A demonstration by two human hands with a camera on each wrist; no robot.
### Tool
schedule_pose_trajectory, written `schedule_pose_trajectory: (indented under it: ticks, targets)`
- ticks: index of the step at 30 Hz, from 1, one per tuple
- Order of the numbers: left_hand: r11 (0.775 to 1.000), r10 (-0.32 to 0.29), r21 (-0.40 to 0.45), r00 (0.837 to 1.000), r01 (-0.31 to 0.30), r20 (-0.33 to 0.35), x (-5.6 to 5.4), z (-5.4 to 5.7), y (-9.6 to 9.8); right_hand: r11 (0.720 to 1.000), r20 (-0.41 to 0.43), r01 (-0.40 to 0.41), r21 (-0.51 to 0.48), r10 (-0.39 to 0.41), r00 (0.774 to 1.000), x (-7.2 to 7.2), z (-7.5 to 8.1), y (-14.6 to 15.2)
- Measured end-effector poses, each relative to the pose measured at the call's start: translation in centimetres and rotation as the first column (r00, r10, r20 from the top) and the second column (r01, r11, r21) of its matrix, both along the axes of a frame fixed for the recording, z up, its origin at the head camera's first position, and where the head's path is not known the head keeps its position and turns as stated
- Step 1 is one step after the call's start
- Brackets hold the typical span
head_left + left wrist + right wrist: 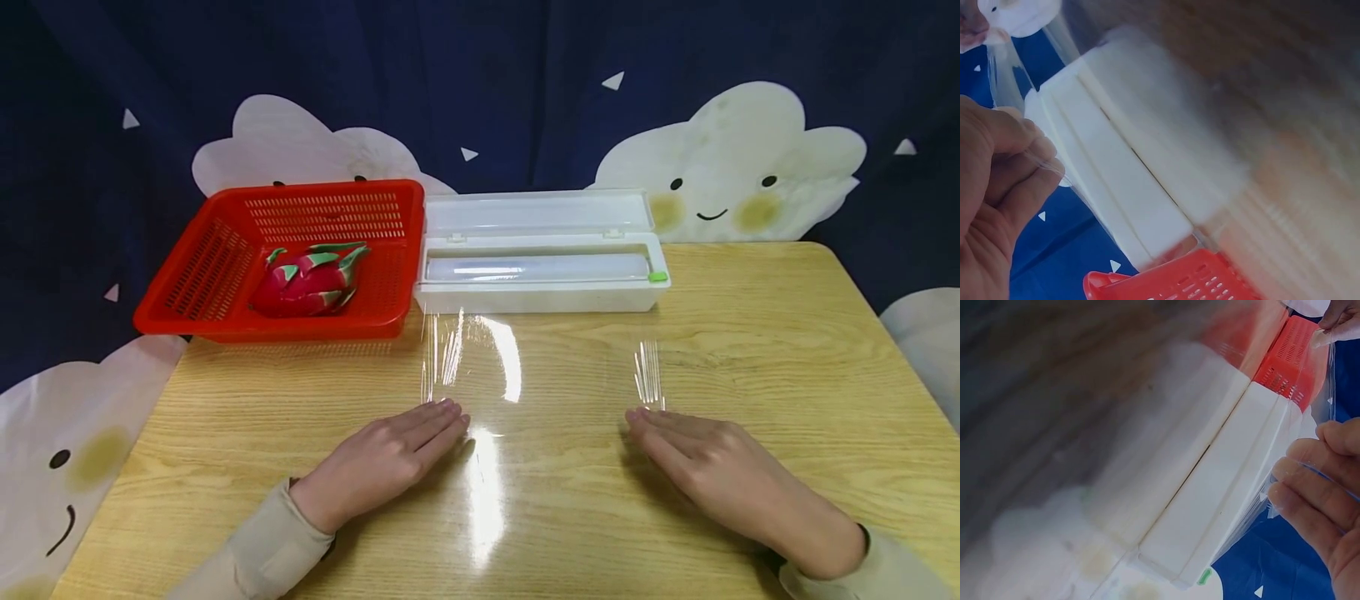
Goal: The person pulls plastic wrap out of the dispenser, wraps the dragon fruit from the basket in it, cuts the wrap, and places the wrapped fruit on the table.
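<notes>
A sheet of clear cling film [504, 358] stretches from the white film dispenser [540, 298] toward me, above the wooden table. My left hand [390, 454] pinches its near left corner; in the left wrist view the thumb and curled fingers meet on the film. At the near right corner my right hand [712, 467] holds the same sheet, fingertips on its edge in the right wrist view. The dispenser's lid [536, 213] is raised, showing the film roll [536, 267] inside. A green slider [657, 277] sits at the dispenser's right end.
Left of the dispenser stands a red plastic basket [414, 250], right beside it. Inside lies a dragon fruit [303, 287], pink with green scales. A dark blue curtain [525, 83] with cloud prints hangs behind the wooden table [787, 350].
</notes>
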State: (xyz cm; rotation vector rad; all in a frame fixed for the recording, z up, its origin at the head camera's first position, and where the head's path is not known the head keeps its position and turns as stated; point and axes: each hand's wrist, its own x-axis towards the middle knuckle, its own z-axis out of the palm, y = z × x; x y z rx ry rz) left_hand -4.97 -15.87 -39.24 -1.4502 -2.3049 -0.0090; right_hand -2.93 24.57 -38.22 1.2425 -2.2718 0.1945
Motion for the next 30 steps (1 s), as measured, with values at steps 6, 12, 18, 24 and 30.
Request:
schedule_pose_trajectory:
  ticks: [6,12,18,24,30]
  targets:
    - [1.000,0.014,-0.019,0.999,-0.013,0.038,0.3,0.2,0.2,1.000,0.009,0.001,0.015,-0.001,1.000,0.3,-0.1,0.1]
    - [0.998,0.027,-0.052,0.996,-0.023,0.083,0.6,0.4,0.4,0.999,0.023,0.011,0.033,-0.011,1.000,0.6,0.0,0.0]
    - [0.995,0.056,-0.083,0.992,-0.047,0.113,0.9,0.3,0.5,0.999,0.008,0.014,0.035,-0.014,1.000,0.7,-0.2,-0.1]
    - [0.995,0.062,-0.084,0.991,-0.053,0.114,1.1,0.2,0.6,0.999,0.028,0.023,0.049,-0.024,0.999,0.9,-0.1,-0.2]
    - [0.995,0.062,-0.081,0.993,-0.054,0.098,1.4,0.2,0.6,0.996,0.060,0.048,0.080,-0.053,0.997,1.3,0.1,-0.3]
